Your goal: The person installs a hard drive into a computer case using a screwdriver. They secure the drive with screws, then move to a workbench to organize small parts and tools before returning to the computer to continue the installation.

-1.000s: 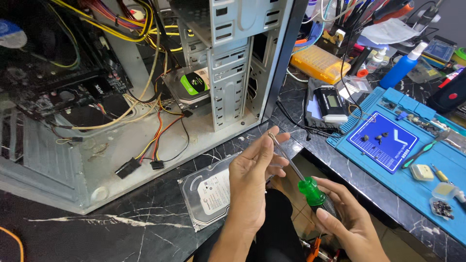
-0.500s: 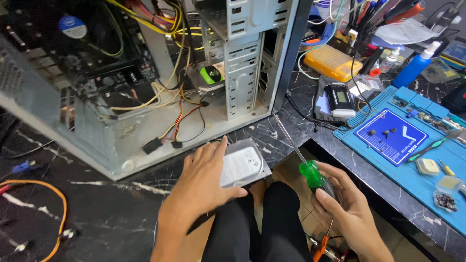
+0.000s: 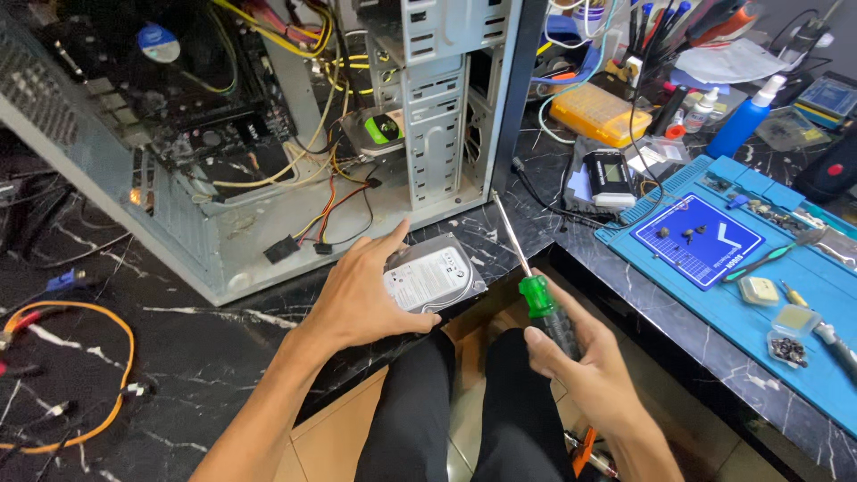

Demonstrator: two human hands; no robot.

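My left hand point(image 3: 361, 290) grips the near left side of a silver hard drive point(image 3: 439, 277) with a white label, which lies flat at the edge of the black marble table point(image 3: 178, 357). My right hand point(image 3: 585, 361) holds a screwdriver point(image 3: 534, 295) by its green and black handle, the long shaft pointing up and away toward the open computer case point(image 3: 268, 134). The screwdriver tip hangs just right of the drive, near the case's lower right corner.
The open case holds a motherboard, coloured cables and another drive point(image 3: 384, 129). A blue work mat point(image 3: 714, 241) with screws and small tools lies at right. A yellow parts box point(image 3: 598, 112), a blue bottle point(image 3: 745, 116) and an orange cable point(image 3: 80, 375) are around.
My left hand came down from mid-air onto the hard drive and now grips it. The view shifted left and closer. My right hand keeps holding the screwdriver.
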